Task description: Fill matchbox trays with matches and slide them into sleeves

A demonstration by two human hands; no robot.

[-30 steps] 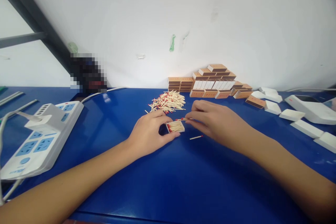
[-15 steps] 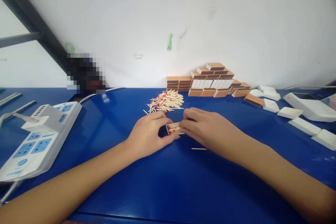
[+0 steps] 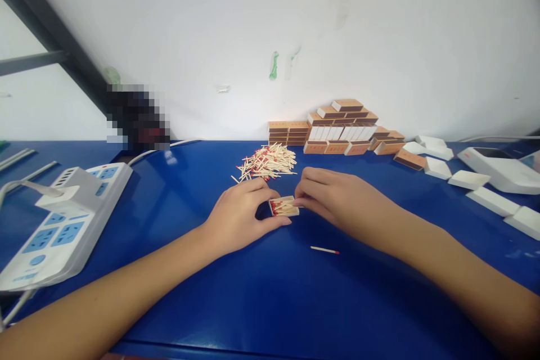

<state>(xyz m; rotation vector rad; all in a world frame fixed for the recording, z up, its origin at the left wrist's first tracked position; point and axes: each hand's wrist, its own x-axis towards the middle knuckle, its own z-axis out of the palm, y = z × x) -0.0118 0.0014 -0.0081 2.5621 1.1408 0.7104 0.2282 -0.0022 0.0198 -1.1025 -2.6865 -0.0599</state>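
Observation:
My left hand [image 3: 242, 215] grips a small white matchbox tray [image 3: 297, 212] between thumb and fingers. Several red-headed matches [image 3: 282, 207] lie in the tray, heads mostly to the left. At the tray's right end, my right hand [image 3: 323, 194] is closed in a pinch on what looks like the end of a match, mostly hidden by the fingers. One loose match [image 3: 324, 250] rests on the blue table, nearer me than the right hand. Just beyond my hands is a heap of matches [image 3: 270, 163].
Stacked matchboxes [image 3: 343, 132] stand against the wall. Several white trays [image 3: 491, 202] lie along the right, near a white device [image 3: 502, 170]. A power strip [image 3: 67, 230] with a plugged-in adapter and cables occupies the left side of the blue table [image 3: 236, 304].
My right hand has drawn back slightly to the right, uncovering more of the tray. The loose match on the table has shifted a little towards me and tilted. My left hand keeps its grip.

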